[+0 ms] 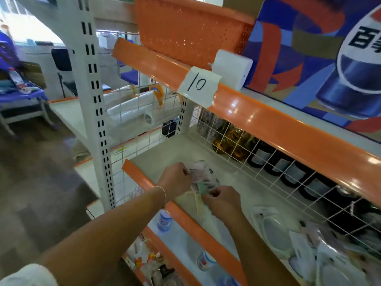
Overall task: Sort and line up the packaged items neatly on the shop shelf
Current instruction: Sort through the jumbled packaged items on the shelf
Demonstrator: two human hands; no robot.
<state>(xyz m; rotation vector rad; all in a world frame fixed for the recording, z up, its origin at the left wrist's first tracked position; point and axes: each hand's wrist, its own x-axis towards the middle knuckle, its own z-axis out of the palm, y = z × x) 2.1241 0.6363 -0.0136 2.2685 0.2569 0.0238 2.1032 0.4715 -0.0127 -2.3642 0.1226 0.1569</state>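
Shop shelving in white metal with orange plastic edge strips [181, 215] fills the view. At six o'clock, the left hand [175, 178] and right hand [221, 200] both pinch small clear-wrapped flat packets [199, 174] on the pale shelf board. Placing seems underway; next, squaring them into a row, then fetching the clear blister packs [274, 230] at four o'clock.

Orange basket [191, 27] above (poster [319, 54] beside)

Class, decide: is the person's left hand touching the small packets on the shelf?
Touching. The head view shows the left hand with fingers pinching the edge of the small packets; no gap shows between them.
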